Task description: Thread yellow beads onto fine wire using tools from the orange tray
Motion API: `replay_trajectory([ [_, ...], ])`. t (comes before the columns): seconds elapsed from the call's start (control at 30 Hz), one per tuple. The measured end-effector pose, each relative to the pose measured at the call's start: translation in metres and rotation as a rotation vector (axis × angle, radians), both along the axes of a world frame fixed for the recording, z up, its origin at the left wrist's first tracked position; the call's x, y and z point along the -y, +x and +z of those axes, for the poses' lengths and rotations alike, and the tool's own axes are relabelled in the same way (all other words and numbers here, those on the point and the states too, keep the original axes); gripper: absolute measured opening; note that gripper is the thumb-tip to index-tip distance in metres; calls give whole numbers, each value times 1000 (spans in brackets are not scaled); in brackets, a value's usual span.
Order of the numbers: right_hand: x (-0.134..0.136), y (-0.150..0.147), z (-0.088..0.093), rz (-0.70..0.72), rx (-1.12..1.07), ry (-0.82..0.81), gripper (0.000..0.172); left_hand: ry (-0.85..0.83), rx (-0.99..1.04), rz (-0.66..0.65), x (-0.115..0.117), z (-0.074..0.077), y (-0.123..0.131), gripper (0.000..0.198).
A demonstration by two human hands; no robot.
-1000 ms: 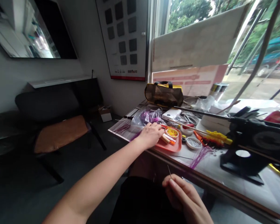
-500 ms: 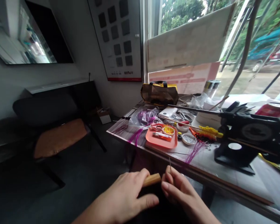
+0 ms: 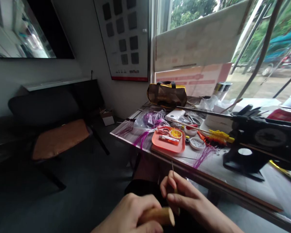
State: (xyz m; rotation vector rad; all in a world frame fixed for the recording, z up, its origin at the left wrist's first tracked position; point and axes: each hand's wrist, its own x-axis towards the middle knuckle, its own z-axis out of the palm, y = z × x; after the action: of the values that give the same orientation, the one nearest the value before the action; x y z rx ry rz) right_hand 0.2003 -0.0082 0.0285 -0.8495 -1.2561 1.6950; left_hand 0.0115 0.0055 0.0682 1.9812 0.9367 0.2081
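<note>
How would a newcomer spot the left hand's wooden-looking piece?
Start at the cluttered table by the window, then drop below its near edge. There, the left hand grips the wooden-looking piece, its pale, round end facing right. It is thick and blunt; the needle-like rod in the right hand is thin.

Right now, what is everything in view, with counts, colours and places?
Screen: one, black, upper left
Window: one, pale covering, upper right
Chair: one, black and brown, left
Mesh bag: one, brown and yellow, by window
Table: one, whitish, right
Tray: one, coral, near table edge
Thread dish: one, white, on tray
Strands: many, purple, near table edge
Clamp-like device: one, black, table's right
Can: one, red, far right
Wooden cylinder: one, tan, in left hand
Thin rod: one, colour unclear, in right hand
Left hand: one, bare, bottom
Right hand: one, bare, bottom
</note>
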Motion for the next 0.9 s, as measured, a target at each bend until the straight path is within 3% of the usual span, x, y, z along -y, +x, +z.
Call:
replay_trajectory([
  [0.07, 4, -6, -9, -79, 139, 130, 26, -135, 137, 203, -1, -5, -4, 49],
  [0.13, 8, -10, -13, -165, 337, 339, 26, -63, 94, 315, -2, -13, -4, 46],
  [0.17, 9, -11, -12, -173, 429, 430, 25, 28, 11, 301, -2, -17, -3, 41],
  [0.23, 8, -9, -3, -117, 538, 493, 24, 211, -192, 140, -1, -23, 1, 32],
  [0.33, 1, -4, 12, 102, 394, 241, 25, 275, -308, -109, 3, -26, 3, 26],
  [0.4, -1, -5, 9, 199, 83, 19, 32, 140, -177, -138, 5, -27, 2, 40],
  [0.47, 1, -11, -5, 111, -89, -31, 37, -109, 65, -25, 7, -31, -2, 55],
  [0.53, 6, -20, -21, -63, 40, 140, 33, -371, 253, 172, 9, -38, -5, 64],
  [0.6, 12, -28, -31, -133, 290, 396, 30, -448, 289, 318, 12, -48, -6, 60],
  [0.67, 15, -31, -30, -82, 496, 526, 28, -269, 155, 296, 15, -57, -5, 45],
  [0.7, 15, -30, -27, -44, 571, 508, 26, -124, 34, 235, 17, -60, -3, 37],
  [0.8, 13, -25, -17, 84, 577, 217, 21, 223, -361, -19, 23, -60, 4, 23],
  [0.9, 13, -23, -20, 137, 246, -87, 36, 356, -540, -216, 30, -59, 10, 26],
])
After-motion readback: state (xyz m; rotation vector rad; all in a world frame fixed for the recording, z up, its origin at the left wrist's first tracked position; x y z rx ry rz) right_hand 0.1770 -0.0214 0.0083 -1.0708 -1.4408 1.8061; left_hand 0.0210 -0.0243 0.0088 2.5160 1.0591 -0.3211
